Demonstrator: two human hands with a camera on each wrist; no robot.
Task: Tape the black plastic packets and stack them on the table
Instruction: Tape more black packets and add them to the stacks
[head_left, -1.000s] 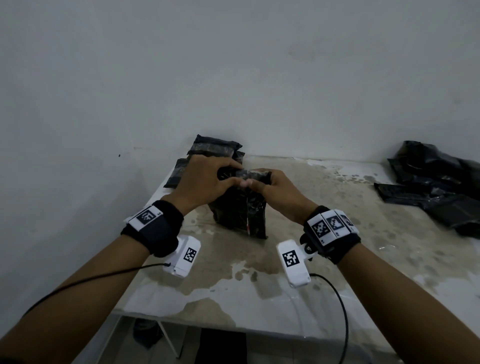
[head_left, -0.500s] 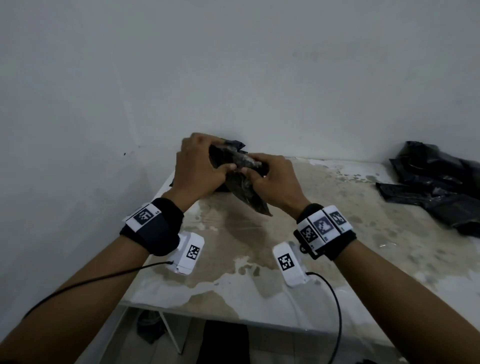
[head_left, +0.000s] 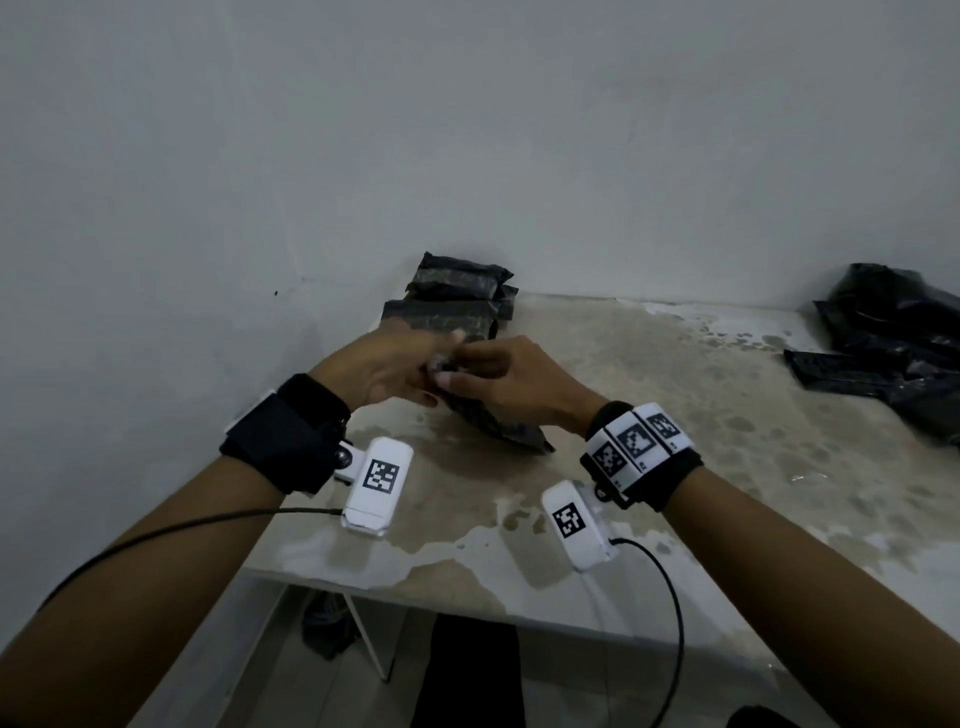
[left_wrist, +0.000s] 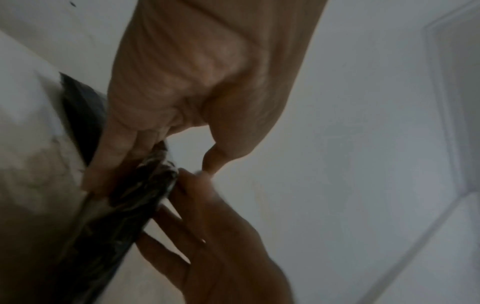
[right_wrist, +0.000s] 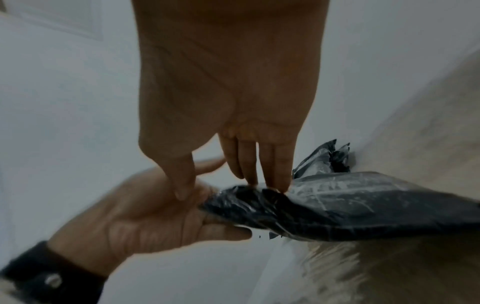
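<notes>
Both hands meet over the table's left part and hold one black plastic packet by its upper end. The packet slants down to the right, its lower corner close to the tabletop. My left hand wraps thumb and fingers round the bunched end, and the right wrist view shows this left hand on the glossy packet. My right hand pinches the same end, its fingertips on the packet's top edge. In the left wrist view the packet runs between the two hands.
A stack of black packets lies in the back left corner against the wall. A loose heap of black plastic bags covers the table's right end. The stained tabletop stretches between them; its front edge is near my wrists.
The packet stood on the table a second ago, was lifted toward the corner stack, and now hangs lower and closer to me. Both hands stayed on its upper end.
</notes>
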